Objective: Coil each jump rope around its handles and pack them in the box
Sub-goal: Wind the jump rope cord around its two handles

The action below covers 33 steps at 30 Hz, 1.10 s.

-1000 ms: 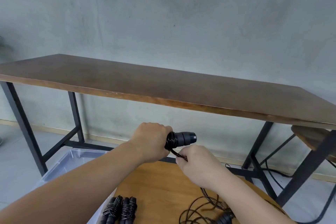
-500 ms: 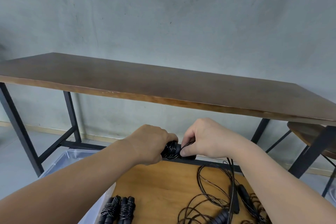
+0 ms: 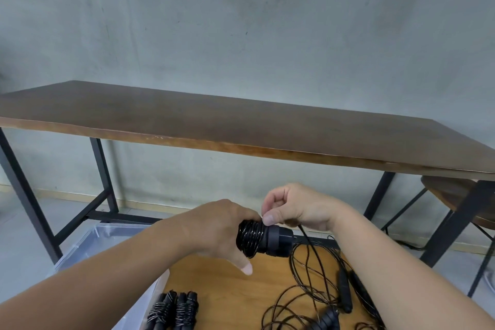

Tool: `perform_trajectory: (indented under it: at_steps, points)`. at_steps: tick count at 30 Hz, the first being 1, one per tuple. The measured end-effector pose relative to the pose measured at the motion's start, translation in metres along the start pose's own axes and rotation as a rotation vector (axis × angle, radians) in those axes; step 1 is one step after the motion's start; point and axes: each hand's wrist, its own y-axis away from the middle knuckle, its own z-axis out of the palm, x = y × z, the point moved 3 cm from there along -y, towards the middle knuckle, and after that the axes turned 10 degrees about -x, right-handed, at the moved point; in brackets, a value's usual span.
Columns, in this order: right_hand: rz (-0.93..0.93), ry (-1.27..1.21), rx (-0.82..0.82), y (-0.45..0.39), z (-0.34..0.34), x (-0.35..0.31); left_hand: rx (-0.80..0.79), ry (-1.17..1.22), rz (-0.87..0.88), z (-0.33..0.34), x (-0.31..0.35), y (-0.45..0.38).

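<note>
My left hand [image 3: 222, 230] grips a pair of black jump rope handles [image 3: 270, 240] held above a small wooden table [image 3: 227, 292]. Black cord is wound around them in a shiny coil [image 3: 250, 238]. My right hand [image 3: 294, 209] pinches the loose cord just above the handles. The rest of that cord [image 3: 313, 252] runs down to the table. Two coiled ropes [image 3: 174, 308] lie at the table's near left. Loose black ropes with handles [image 3: 329, 300] lie tangled at the right. A clear plastic box [image 3: 93, 238] stands on the floor to the left.
A long dark wooden table [image 3: 241, 126] on black metal legs stands ahead against a grey wall. A wooden stool [image 3: 455, 195] with black legs is at the right. A dark cable runs along the floor near the wall.
My right hand has carried the cord over the handles, from below them to above them, adding a turn to the coil. The left hand kept its grip and shifted slightly.
</note>
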Motion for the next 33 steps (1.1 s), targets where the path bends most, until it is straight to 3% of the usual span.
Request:
perform_trajectory:
  at_steps: [4, 7, 13, 17, 20, 24, 28, 33]
  points:
    - [-0.111, -0.403, -0.078, -0.012, 0.011, 0.022, 0.06, 0.142, 0.03, 0.002, 0.001, 0.003]
    - [-0.121, -0.561, -0.028, -0.017, 0.022, 0.032, 0.121, 0.221, 0.053, 0.002, 0.001, 0.004]
    - [-0.118, -0.689, 0.15, -0.017, 0.041, 0.048, 0.202, 0.417, 0.018, 0.001, -0.005, 0.005]
    - [-0.146, -0.707, 0.207, -0.018, 0.054, 0.045, 0.179, 0.579, 0.169, -0.002, 0.0, 0.007]
    - [-0.104, -0.685, 0.312, -0.009, 0.06, 0.045, 0.212, 0.568, 0.137, -0.003, -0.002, 0.005]
    - [0.013, -0.448, 0.424, 0.003, 0.067, 0.042, 0.323, 0.45, 0.008, -0.009, -0.018, -0.002]
    - [0.162, 0.176, 0.448, 0.009, 0.07, 0.026, 0.316, 0.348, -0.023, -0.007, -0.018, -0.006]
    - [0.265, 0.522, 0.381, 0.018, 0.071, 0.006, 0.339, -0.127, -0.217, -0.008, -0.011, -0.011]
